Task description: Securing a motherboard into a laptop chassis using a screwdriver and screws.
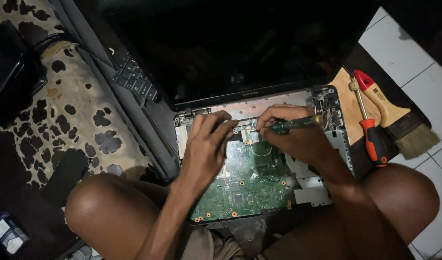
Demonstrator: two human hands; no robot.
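Observation:
An opened laptop lies between my knees with its green circuit board exposed and its dark screen tilted back. My left hand rests on the upper left of the board, fingers bent down onto it. My right hand holds a green-handled screwdriver almost flat, its tip pointing left at the top edge of the board near my left fingertips. The tip itself is hidden behind my fingers.
A red-and-black screwdriver and a paintbrush with a red-tipped handle lie on a dark mat right of the laptop. A loose keyboard leans at upper left on a spotted cloth. White floor tiles show at right.

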